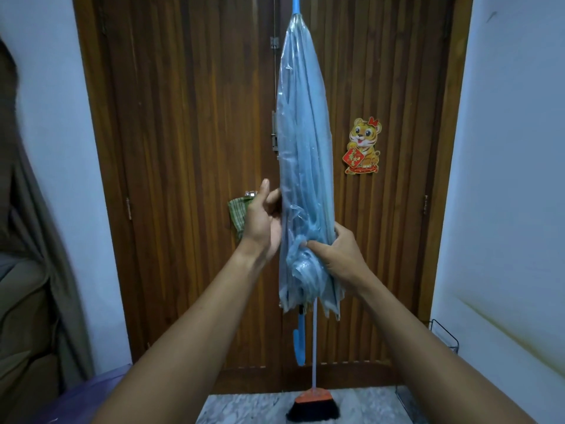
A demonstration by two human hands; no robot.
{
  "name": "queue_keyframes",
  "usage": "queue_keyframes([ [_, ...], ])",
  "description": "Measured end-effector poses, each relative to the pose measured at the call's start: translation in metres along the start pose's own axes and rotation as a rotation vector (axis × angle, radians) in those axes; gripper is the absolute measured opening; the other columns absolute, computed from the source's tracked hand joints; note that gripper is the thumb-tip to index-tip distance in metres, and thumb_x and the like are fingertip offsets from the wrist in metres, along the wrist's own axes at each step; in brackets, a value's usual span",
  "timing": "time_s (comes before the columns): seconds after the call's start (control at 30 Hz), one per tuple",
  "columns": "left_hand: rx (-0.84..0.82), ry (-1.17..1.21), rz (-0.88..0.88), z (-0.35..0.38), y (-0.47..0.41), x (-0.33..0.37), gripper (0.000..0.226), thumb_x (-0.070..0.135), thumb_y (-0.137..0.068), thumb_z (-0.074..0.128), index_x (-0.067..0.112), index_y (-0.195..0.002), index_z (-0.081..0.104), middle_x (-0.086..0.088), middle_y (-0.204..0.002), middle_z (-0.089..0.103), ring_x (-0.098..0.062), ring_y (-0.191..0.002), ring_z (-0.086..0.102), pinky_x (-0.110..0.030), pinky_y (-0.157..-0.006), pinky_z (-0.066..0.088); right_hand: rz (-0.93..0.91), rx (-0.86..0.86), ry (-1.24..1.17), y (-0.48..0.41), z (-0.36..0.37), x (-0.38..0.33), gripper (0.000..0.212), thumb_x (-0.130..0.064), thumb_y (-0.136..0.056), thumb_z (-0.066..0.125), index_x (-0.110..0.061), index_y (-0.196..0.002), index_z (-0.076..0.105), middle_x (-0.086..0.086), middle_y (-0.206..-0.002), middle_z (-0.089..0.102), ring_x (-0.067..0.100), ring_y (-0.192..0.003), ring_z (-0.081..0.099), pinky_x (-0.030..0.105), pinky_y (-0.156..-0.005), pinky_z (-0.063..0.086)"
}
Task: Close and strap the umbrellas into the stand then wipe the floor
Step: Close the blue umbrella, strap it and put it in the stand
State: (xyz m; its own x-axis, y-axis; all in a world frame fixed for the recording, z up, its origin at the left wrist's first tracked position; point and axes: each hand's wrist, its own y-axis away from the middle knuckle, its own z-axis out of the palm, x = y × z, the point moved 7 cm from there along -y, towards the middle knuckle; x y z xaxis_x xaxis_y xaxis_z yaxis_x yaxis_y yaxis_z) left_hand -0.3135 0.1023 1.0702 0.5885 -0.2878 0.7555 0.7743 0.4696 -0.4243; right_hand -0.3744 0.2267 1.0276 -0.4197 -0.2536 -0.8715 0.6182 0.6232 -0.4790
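Step in hand: strapping. The umbrella (pixel 302 148) is folded and held upright, tip up, in front of the door (pixel 183 148). The right hand (pixel 339 255) grips the bunched lower canopy. The left hand (pixel 263 221) is open at the canopy's left edge; can't tell if it touches. No strap visible. Likely next: twist the folds tight, find the strap, wrap it. The wire rack (pixel 444 338) by the right wall is probably the stand.

I see a ribbed wooden door (pixel 189 148) at twelve o'clock, tiger sticker (pixel 363 146) at two, broom (pixel 312 407) at six, curtain (pixel 36 240) at nine
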Motion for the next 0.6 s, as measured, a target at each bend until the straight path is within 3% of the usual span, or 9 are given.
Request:
queue_keyframes([
  [0.1, 0.197, -0.081, 0.058, -0.02, -0.002, 0.003, 0.036, -0.001, -0.097, 0.059, -0.003, -0.133, 0.058, -0.015, -0.122, 0.07, -0.021, -0.106, 0.07, -0.026, -0.086, 0.059, 0.028, 0.043, -0.049, -0.003, -0.008, 0.001, 0.042, -0.011, -0.088, 0.074, -0.01, -0.125, 0.054, 0.012, -0.11, 0.072, 0.024, -0.09, 0.076, 0.035, -0.074, 0.063],
  [0.17, 0.208, -0.103, 0.052, -0.022, -0.004, 0.0, 0.038, -0.008, -0.09, 0.066, -0.002, -0.127, 0.063, -0.013, -0.115, 0.073, -0.022, -0.103, 0.071, -0.029, -0.088, 0.059, 0.05, 0.052, -0.116, -0.004, -0.011, 0.0, 0.038, -0.011, -0.089, 0.073, -0.009, -0.123, 0.056, 0.013, -0.11, 0.072, 0.026, -0.092, 0.076, 0.036, -0.074, 0.063],
  [0.27, 0.264, -0.163, -0.026, -0.025, -0.006, -0.009, 0.022, 0.003, -0.093, 0.067, -0.001, -0.114, 0.069, -0.016, -0.102, 0.075, -0.025, -0.09, 0.07, -0.038, -0.088, 0.059, 0.076, 0.031, -0.156, -0.005, -0.012, -0.001, 0.034, -0.013, -0.089, 0.074, -0.01, -0.119, 0.058, 0.015, -0.111, 0.073, 0.029, -0.093, 0.076, 0.043, -0.079, 0.063],
  [0.33, 0.307, -0.28, -0.117, -0.029, -0.007, -0.018, 0.027, 0.017, -0.092, 0.071, -0.004, -0.109, 0.071, -0.019, -0.103, 0.075, -0.031, -0.088, 0.072, -0.043, -0.084, 0.061, 0.081, 0.013, -0.128, -0.005, -0.012, -0.001, 0.035, -0.014, -0.088, 0.075, -0.011, -0.118, 0.058, 0.015, -0.111, 0.073, 0.03, -0.095, 0.075, 0.048, -0.083, 0.062],
  [0.43, 0.121, -0.462, -0.305, -0.024, -0.005, -0.037, 0.04, 0.042, -0.091, 0.067, 0.004, -0.101, 0.076, -0.014, -0.09, 0.077, -0.029, -0.075, 0.075, -0.036, -0.062, 0.061, 0.061, 0.003, -0.038, -0.003, -0.014, -0.002, 0.038, -0.014, -0.087, 0.076, -0.011, -0.12, 0.058, 0.013, -0.11, 0.073, 0.028, -0.094, 0.076, 0.048, -0.085, 0.061],
  [0.5, 0.0, -0.439, -0.368, -0.016, -0.003, -0.045, 0.047, 0.045, -0.094, 0.06, 0.005, -0.112, 0.073, -0.019, -0.101, 0.075, -0.035, -0.088, 0.074, -0.042, -0.073, 0.061, 0.048, -0.007, 0.004, -0.001, -0.015, -0.004, 0.038, -0.012, -0.087, 0.076, -0.01, -0.121, 0.058, 0.012, -0.109, 0.073, 0.026, -0.093, 0.076, 0.044, -0.084, 0.062],
  [0.57, -0.025, -0.38, -0.422, -0.011, -0.002, -0.05, 0.05, 0.046, -0.096, 0.058, 0.004, -0.121, 0.069, -0.024, -0.117, 0.071, -0.042, -0.104, 0.069, -0.051, -0.087, 0.06, 0.044, -0.027, 0.018, 0.001, -0.014, -0.006, 0.035, -0.011, -0.088, 0.074, -0.012, -0.119, 0.058, 0.011, -0.107, 0.073, 0.023, -0.09, 0.076, 0.037, -0.079, 0.063],
  [0.6, -0.023, -0.344, -0.442, -0.009, -0.001, -0.05, 0.049, 0.044, -0.096, 0.059, 0.005, -0.124, 0.068, -0.022, -0.12, 0.07, -0.042, -0.105, 0.069, -0.052, -0.087, 0.06, 0.045, -0.038, 0.017, 0.002, -0.013, -0.006, 0.034, -0.011, -0.088, 0.074, -0.012, -0.118, 0.059, 0.009, -0.106, 0.073, 0.021, -0.089, 0.076, 0.033, -0.075, 0.062],
])
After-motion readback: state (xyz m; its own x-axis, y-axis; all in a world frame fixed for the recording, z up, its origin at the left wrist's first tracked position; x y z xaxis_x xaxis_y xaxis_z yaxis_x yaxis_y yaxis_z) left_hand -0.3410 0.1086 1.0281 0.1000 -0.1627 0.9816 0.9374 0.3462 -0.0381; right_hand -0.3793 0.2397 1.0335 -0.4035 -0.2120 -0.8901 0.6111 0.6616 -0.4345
